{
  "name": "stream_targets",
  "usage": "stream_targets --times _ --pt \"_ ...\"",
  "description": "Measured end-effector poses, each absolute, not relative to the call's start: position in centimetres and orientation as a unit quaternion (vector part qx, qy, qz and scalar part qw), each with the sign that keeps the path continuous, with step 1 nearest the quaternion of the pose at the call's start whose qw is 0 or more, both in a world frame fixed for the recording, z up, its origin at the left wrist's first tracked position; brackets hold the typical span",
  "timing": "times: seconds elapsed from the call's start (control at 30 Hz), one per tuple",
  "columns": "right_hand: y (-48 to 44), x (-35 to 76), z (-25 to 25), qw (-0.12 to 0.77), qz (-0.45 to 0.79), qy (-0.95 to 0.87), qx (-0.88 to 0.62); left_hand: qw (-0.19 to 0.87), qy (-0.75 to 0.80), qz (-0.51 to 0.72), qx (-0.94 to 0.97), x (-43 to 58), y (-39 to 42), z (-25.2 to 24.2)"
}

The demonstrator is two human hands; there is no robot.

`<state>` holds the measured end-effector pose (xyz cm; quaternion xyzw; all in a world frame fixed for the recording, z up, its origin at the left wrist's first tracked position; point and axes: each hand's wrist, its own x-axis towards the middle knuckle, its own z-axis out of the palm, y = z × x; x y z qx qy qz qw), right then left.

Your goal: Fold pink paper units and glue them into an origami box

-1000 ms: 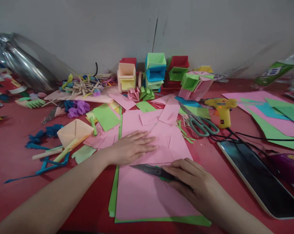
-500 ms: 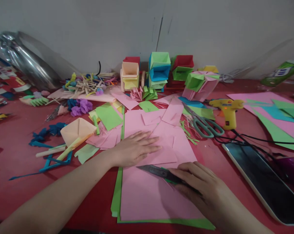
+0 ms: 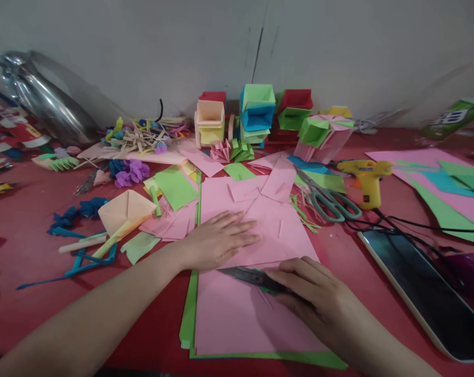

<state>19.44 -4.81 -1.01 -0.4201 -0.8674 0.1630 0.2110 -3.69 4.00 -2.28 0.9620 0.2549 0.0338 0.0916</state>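
Red bench (image 3: 23,225) stands against a grey wall (image 3: 143,47). Pink sheets (image 3: 237,327) lie over green sheets (image 3: 188,314) at centre. Left hand (image 3: 219,241) rests flat on the pink sheets, grip released. Right hand (image 3: 317,290): grip clenched around a dark knife (image 3: 252,275), pointed leftward over the pink sheets. Scissors (image 3: 317,189) nearby.

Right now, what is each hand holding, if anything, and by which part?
The right hand grips the box cutter by its handle. The left hand grips nothing; it lies spread on pink paper.
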Motion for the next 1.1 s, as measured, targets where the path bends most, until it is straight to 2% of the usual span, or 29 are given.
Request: stream_targets --times 0.5,0.63,0.73,0.83,0.9,0.97,1.1 --pt "-4.7 18.3 -0.9 0.200 0.185 -0.868 -0.416 0.095 0.245 0.033 0.964 -3.8 4.1 -2.1" --pt "-5.3 17.2 -0.4 0.174 0.216 -0.878 -0.390 0.114 0.255 0.043 0.959 -3.7 4.0 -2.2" --pt "-5.7 17.1 0.7 0.151 0.237 -0.881 -0.380 0.141 0.266 0.070 0.951 -3.7 4.0 -1.9" --pt "-4.6 19.1 2.1 0.184 0.248 -0.861 -0.405 0.179 0.298 0.154 0.925 -4.1 4.1 -1.1" --pt "-2.7 21.2 2.8 0.240 0.184 -0.819 -0.489 0.187 0.356 0.210 0.891 -4.5 4.0 -0.4" --pt "-0.2 23.1 3.2 0.285 0.078 -0.772 -0.563 0.182 0.427 0.207 0.861 -4.7 3.7 0.2" --pt "4.8 24.4 3.2 0.162 -0.030 -0.757 -0.632 0.161 0.485 0.107 0.853 -4.5 2.7 0.7"
